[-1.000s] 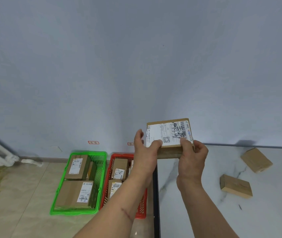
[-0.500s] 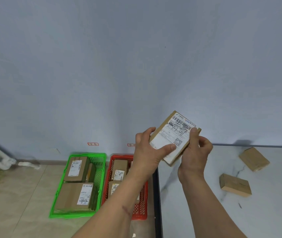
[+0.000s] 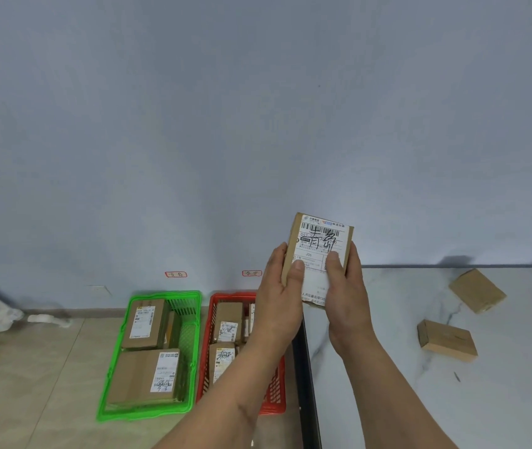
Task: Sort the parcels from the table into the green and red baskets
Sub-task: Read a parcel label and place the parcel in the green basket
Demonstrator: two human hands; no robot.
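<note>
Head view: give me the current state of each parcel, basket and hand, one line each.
Held parcel: upright in the air, label facing the camera, gripped on both sides.
Left hand: grips the parcel's left edge.
Right hand: grips its right edge.
Green basket: on the floor, holds labelled parcels.
Red basket: on the floor, holds parcels, partly hidden by the left arm.
Two table parcels: lying flat, untouched, no label showing.
</note>
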